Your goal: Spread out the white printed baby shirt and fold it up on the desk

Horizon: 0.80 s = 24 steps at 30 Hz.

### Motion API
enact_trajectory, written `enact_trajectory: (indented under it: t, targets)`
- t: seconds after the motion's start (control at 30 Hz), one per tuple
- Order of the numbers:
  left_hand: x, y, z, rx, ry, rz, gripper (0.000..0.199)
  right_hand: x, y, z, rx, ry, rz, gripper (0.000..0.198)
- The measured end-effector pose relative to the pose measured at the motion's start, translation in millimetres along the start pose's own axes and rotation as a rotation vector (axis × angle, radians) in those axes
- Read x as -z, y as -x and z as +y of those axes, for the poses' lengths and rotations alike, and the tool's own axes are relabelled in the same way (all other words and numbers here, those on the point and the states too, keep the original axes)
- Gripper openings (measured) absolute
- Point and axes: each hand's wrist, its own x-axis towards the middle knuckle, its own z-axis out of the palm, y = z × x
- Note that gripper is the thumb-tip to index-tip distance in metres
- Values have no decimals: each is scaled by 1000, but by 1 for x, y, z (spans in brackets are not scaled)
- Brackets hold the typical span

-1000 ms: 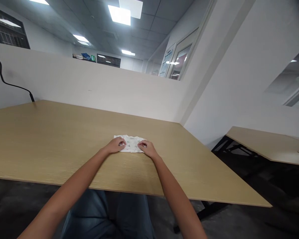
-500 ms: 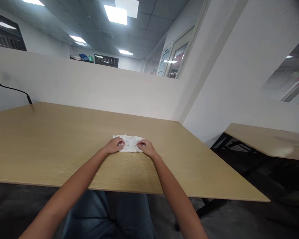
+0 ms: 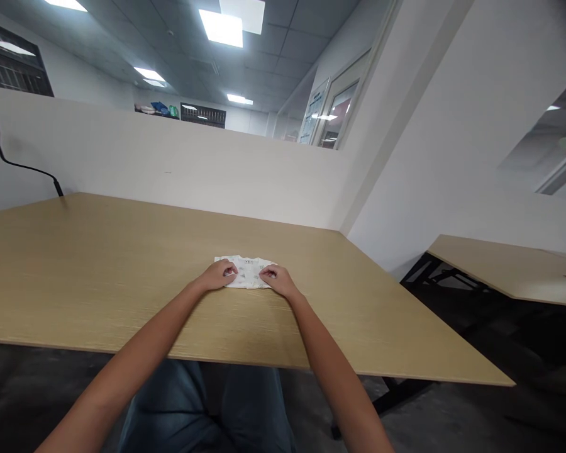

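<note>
A small white shirt (image 3: 249, 274) with a sparse dark print lies folded on the wooden table (image 3: 122, 270). Its neckline, with a small printed mark below it, points away from me. My left hand (image 3: 220, 274) rests on the shirt's left side, thumb and fingertips pinched together on the cloth. On the opposite side, my right hand (image 3: 278, 279) pinches the fabric in the same way. Both hands cover parts of the side edges, while the middle of the shirt shows between them. The cloth looks flat against the tabletop.
A low white partition (image 3: 207, 167) runs along the table's far edge. On the left, a black cable (image 3: 28, 167) comes down to the table's back corner. A second table (image 3: 509, 264) stands to the right, beyond a gap.
The view has shifted very slightly. Both hands and the shirt keep the same position and pose.
</note>
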Motion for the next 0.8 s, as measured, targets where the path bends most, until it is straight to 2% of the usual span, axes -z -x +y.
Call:
enact_trajectory:
  t: [0.8]
  targets:
    - [1, 0, 2, 1, -5, -4, 25, 0, 0, 0, -2, -2, -5, 18]
